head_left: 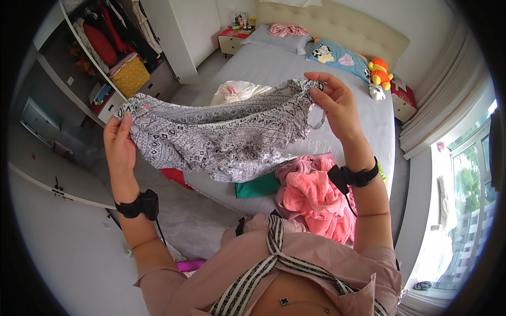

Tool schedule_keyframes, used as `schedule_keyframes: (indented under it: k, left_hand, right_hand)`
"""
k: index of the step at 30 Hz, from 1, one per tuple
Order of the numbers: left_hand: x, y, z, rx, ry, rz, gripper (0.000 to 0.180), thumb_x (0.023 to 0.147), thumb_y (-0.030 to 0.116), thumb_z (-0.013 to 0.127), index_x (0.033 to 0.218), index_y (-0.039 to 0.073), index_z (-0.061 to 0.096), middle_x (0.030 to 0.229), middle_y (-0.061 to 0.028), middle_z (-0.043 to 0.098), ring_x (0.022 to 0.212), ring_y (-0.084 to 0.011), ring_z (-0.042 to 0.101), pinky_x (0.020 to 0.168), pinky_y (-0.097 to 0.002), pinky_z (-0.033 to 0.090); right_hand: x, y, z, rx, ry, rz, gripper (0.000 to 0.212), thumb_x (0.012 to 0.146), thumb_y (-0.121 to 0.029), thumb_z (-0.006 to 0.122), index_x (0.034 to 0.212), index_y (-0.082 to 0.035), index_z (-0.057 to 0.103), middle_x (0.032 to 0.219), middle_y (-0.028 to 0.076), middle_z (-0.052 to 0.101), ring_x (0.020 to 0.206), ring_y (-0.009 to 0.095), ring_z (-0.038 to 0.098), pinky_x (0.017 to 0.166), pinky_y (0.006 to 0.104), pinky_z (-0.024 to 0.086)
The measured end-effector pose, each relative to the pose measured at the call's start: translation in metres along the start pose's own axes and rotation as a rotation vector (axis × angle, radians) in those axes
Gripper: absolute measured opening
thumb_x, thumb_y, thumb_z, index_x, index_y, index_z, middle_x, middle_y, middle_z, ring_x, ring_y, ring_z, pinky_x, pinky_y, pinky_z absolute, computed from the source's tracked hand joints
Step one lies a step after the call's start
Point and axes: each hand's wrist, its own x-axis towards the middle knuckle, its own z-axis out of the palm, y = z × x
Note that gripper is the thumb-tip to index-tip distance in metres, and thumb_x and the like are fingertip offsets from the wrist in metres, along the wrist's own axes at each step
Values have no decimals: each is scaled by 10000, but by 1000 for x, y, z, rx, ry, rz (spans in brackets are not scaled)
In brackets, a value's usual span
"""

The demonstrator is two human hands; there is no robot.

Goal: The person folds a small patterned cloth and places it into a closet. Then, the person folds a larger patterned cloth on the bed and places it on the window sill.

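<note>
Holds a patterned garment [216, 139] aloft before the bed [237, 66], pinched by opposite ends in left hand [119, 141] and right hand [340, 105]; spread open, apparently unfolded, with pink clothes [316, 196] left heaped, unsorted, nearby

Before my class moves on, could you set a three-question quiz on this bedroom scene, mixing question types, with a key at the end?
1. True or false: only one hand holds the patterned garment.
2. Which lies right beside the green cloth? A) a blue pillow B) pink fabric C) a yellow box
3. Fill the gap: the orange toy sits near the ____ end of the bed.

Key:
1. False: the left hand and the right hand each grip one end.
2. B
3. head
</note>
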Motion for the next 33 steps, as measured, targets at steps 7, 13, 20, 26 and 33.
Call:
schedule_keyframes:
  k: [7,13,20,26,33]
  left_hand:
    - [10,58,6,455,169,192,163,911,145,607,866,-11,613,803,-16,630,713,-48,540,660,-189,422]
    - [19,99,36,424,241,179,196,898,178,629,787,22,585,784,-17,631,685,-50,545,627,-189,428]
    - [34,95,-10,361,232,12,203,901,185,618,949,-11,633,898,-41,667,740,-74,599,661,-200,462]
    - [29,85,-22,428,261,-122,191,873,197,654,952,24,647,900,-27,672,766,-75,613,664,-201,460]
    - [20,79,-28,456,279,-225,191,878,205,647,978,43,646,909,-6,667,794,-66,608,681,-199,455]
  right_hand:
    - [35,-24,18,11,32,-246,272,859,-1,600,1130,9,582,880,-4,637,772,19,541,706,173,426]
    - [63,-56,28,-59,-11,-378,254,848,-39,623,1099,0,622,740,-19,618,686,19,521,642,164,400]
    - [88,-48,56,-40,-63,-236,211,851,-48,596,1056,-32,647,724,-33,603,626,30,496,590,185,414]
    - [102,-14,54,-156,-139,-104,261,877,-112,605,1133,-77,644,891,-1,647,787,48,564,726,206,470]
    - [109,-1,62,-201,-131,-79,309,853,-102,626,1159,-61,634,884,13,647,779,60,559,717,219,467]
